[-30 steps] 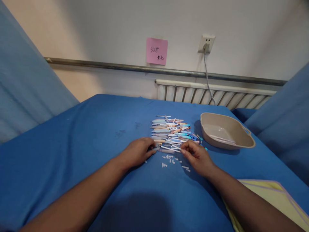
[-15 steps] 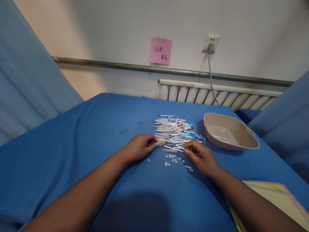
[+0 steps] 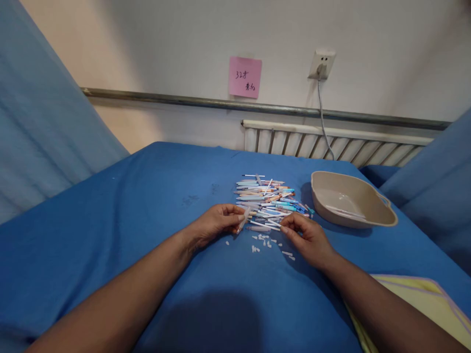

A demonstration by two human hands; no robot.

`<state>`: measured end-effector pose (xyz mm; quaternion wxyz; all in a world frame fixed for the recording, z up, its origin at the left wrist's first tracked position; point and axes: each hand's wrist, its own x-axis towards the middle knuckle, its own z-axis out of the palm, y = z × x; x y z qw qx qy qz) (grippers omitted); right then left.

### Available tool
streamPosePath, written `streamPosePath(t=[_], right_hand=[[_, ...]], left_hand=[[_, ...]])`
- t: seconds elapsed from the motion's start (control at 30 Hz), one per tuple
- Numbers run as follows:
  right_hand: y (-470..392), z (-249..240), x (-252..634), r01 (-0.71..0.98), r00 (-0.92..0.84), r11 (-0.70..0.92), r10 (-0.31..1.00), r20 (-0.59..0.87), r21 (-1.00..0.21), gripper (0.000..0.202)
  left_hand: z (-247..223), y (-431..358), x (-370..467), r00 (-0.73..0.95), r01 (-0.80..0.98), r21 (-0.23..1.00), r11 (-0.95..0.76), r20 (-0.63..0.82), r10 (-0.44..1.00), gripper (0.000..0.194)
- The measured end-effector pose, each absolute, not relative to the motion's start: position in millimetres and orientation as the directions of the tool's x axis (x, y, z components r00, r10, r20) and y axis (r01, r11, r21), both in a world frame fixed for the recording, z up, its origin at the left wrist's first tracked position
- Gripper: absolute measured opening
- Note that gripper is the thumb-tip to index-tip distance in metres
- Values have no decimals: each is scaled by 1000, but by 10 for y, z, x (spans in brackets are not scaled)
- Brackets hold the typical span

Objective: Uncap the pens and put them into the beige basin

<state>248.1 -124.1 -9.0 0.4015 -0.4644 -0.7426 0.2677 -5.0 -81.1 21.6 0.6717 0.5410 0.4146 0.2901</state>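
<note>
A pale, see-through pen barrel (image 3: 243,220) is pinched in my left hand (image 3: 217,224), tilted over the left edge of a heap of pens (image 3: 263,198). My right hand (image 3: 307,239) is closed at the heap's near right side, thumb and forefinger on the end of a thin white pen refill (image 3: 273,227). Orange, grey, turquoise and blue pen parts lie crosswise in the heap, with white refills among them. Small white pen tips (image 3: 262,238) are scattered on the cloth just in front of it.
A beige plastic basin (image 3: 379,211) holding a few thin sticks stands to the right. Blue cloth (image 3: 147,196) covers the table. At the lower right lies a yellow cloth (image 3: 408,299). Behind are a radiator (image 3: 305,139), a rail (image 3: 191,101) and a plugged-in cable (image 3: 321,113).
My left hand has turned and lifted the pale barrel from lying nearly flat to a steeper tilt. The right hand has stayed almost where it was.
</note>
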Motion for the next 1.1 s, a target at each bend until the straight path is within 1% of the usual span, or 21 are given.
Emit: streamPosePath(t=[0.1, 0.2, 0.27, 0.3, 0.33, 0.4, 0.47, 0.53, 0.63, 0.7, 0.73, 0.8, 0.97, 1.03, 1.1], right_hand=[[-1248, -83, 2477, 473, -249, 428, 904, 349, -770, 9], [-1258, -67, 2473, 478, -246, 426, 905, 348, -768, 9], [-1261, -60, 2475, 478, -249, 428, 903, 350, -767, 9], [-1261, -59, 2477, 477, -252, 430, 903, 349, -767, 9], [-1260, -60, 2480, 474, -254, 432, 901, 350, -767, 8], [-1257, -65, 2487, 468, -257, 433, 901, 351, -770, 8], [-1254, -73, 2492, 460, -257, 434, 900, 351, -775, 8], [-1253, -77, 2494, 458, -256, 435, 900, 353, -775, 8], [-1255, -75, 2490, 462, -257, 436, 899, 354, -772, 8], [-1257, -71, 2485, 464, -259, 434, 900, 351, -772, 8], [-1258, -69, 2483, 464, -260, 433, 901, 348, -773, 8], [-1259, -67, 2481, 463, -262, 429, 902, 343, -776, 9], [-1258, -78, 2487, 452, -266, 429, 902, 341, -782, 8], [-1255, -83, 2488, 453, -265, 429, 902, 341, -782, 7], [-1250, -84, 2488, 459, -262, 429, 902, 343, -778, 7]], left_hand=[[217, -818, -45, 486, 65, 971, 231, -233, 842, 32], [238, -820, -58, 458, 153, 974, 165, -218, 862, 27], [270, -819, -80, 439, 292, 956, 41, -172, 882, 26], [291, -820, -95, 439, 378, 924, -60, -122, 890, 24], [311, -823, -111, 451, 461, 869, -178, -57, 891, 23], [350, -836, -144, 525, 583, 701, -412, 63, 849, 21], [377, -859, -169, 620, 627, 529, -572, 107, 778, 21], [394, -888, -176, 677, 647, 397, -651, 93, 730, 21], [418, -939, -142, 709, 673, 212, -709, 91, 699, 22], [449, -977, -98, 737, 661, 114, -741, 85, 670, 21], [468, -996, -76, 753, 649, 85, -756, 75, 654, 21], [503, -1026, -43, 768, 635, 66, -770, 63, 638, 23], [473, -1007, -76, 748, 658, 43, -752, 84, 659, 23], [423, -969, -111, 734, 669, 79, -739, 85, 673, 23], [383, -929, -135, 701, 681, 180, -709, 119, 703, 23]])
